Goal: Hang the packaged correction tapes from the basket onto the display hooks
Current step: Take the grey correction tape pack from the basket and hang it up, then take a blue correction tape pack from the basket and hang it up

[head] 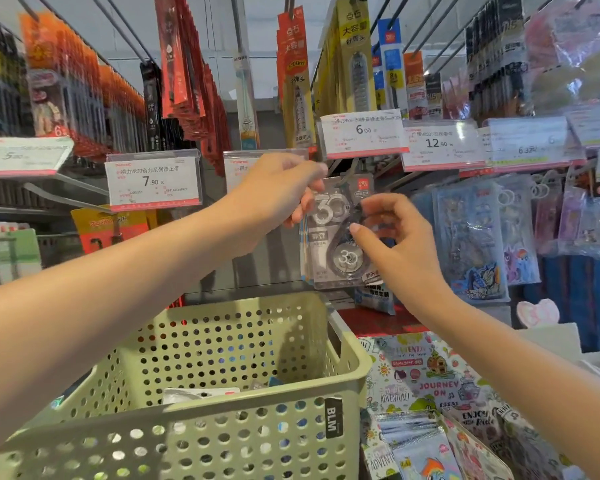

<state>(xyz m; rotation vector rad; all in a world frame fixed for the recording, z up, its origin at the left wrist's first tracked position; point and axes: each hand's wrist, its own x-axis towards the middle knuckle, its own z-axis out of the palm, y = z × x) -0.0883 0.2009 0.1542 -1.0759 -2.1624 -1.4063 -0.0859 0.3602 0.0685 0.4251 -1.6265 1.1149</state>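
A grey packaged correction tape (340, 237) marked "30" hangs at the front of a short stack on a display hook (352, 168) below the 6.00 price tag. My left hand (278, 192) pinches the package's upper left corner. My right hand (392, 240) holds its right side with thumb and fingers curled on the blister. The pale green perforated basket (222, 420) sits below, with a few packages (201, 393) lying at its bottom.
Price tags (153, 181) front the hooks in a row at hand height. Rows of hanging pen refill packs (298, 81) fill the upper hooks. Clear bagged stickers (471, 237) hang to the right. Printed notebooks (430, 386) lie on the counter beside the basket.
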